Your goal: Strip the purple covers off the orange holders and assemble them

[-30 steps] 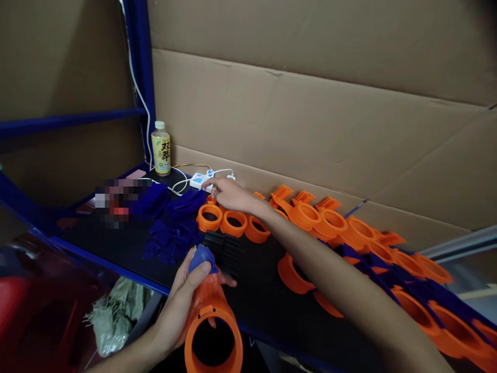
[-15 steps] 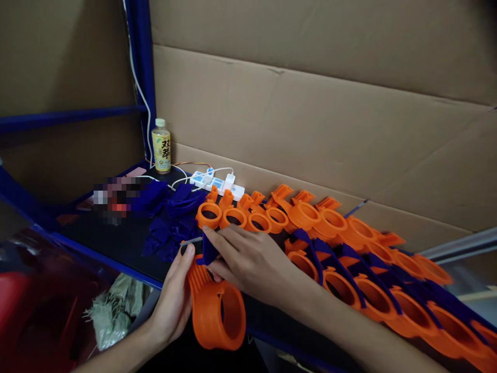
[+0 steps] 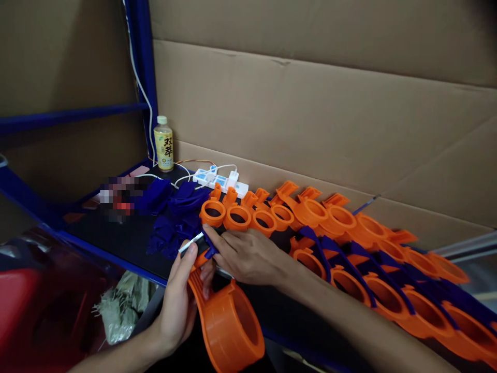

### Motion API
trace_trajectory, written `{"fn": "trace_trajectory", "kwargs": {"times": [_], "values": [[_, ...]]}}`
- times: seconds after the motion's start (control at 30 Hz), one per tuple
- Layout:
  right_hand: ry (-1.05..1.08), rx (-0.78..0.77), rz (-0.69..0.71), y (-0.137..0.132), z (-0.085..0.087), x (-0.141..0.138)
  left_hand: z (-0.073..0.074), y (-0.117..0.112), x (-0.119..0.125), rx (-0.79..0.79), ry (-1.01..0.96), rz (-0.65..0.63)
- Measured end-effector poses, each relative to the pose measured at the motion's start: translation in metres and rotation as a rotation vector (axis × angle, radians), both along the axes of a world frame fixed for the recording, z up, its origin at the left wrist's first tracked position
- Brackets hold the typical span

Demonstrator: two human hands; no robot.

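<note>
My left hand [image 3: 180,295] is closed around the handle of an orange tape dispenser [image 3: 233,329], with its big ring hanging low toward me. At the dispenser's upper end a toothed blade strip [image 3: 191,242] shows beside my left thumb. My right hand [image 3: 248,256] grips a small blue plastic part [image 3: 210,247] against that same end, index finger stretched along it. How far the blue part is seated on the dispenser is hidden by my fingers. Just beyond lies a heap of loose blue parts [image 3: 171,233].
Several orange dispensers [image 3: 237,216] stand in rows across the dark table, some in the front row [image 3: 349,285] with blue parts on them. A drink bottle [image 3: 163,145] and a white power strip [image 3: 221,181] with cables are behind, by the cardboard wall [image 3: 310,114].
The dispenser has tilted, its ring swinging down and to the right. The blade strip has turned more into view, and the blue part has rotated with my right hand.
</note>
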State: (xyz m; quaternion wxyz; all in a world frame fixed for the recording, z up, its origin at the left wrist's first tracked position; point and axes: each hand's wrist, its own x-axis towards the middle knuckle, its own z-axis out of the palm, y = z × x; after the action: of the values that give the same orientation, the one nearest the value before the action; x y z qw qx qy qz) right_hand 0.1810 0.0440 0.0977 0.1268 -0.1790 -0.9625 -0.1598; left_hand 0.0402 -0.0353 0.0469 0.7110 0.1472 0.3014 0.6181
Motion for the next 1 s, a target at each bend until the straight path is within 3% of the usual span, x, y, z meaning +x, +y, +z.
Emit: {"fn": "trace_trajectory", "kwargs": {"times": [0.17, 0.3, 0.37, 0.43, 0.57, 0.7, 1.0], "values": [[-0.037, -0.047, -0.004, 0.009, 0.005, -0.001, 0.0, 0.002, -0.003, 0.023, -0.028, 0.102], [0.227, -0.207, -0.291, 0.031, 0.027, 0.009, 0.003, -0.001, -0.007, 0.05, 0.069, 0.142], [0.24, -0.227, -0.35, 0.04, 0.032, 0.005, 0.005, -0.005, -0.006, 0.068, 0.129, 0.115], [0.134, -0.222, -0.27, 0.042, 0.028, -0.009, 0.005, -0.009, -0.002, 0.113, 0.18, 0.06], [-0.028, -0.188, -0.112, 0.036, -0.001, -0.043, -0.001, -0.017, 0.003, 0.217, 0.249, -0.077], [-0.144, -0.132, 0.004, 0.038, -0.021, -0.056, -0.007, -0.018, 0.001, 0.264, 0.249, -0.186], [-0.119, -0.113, 0.085, 0.049, -0.031, -0.066, -0.005, -0.009, 0.003, 0.221, 0.252, -0.134]]}}
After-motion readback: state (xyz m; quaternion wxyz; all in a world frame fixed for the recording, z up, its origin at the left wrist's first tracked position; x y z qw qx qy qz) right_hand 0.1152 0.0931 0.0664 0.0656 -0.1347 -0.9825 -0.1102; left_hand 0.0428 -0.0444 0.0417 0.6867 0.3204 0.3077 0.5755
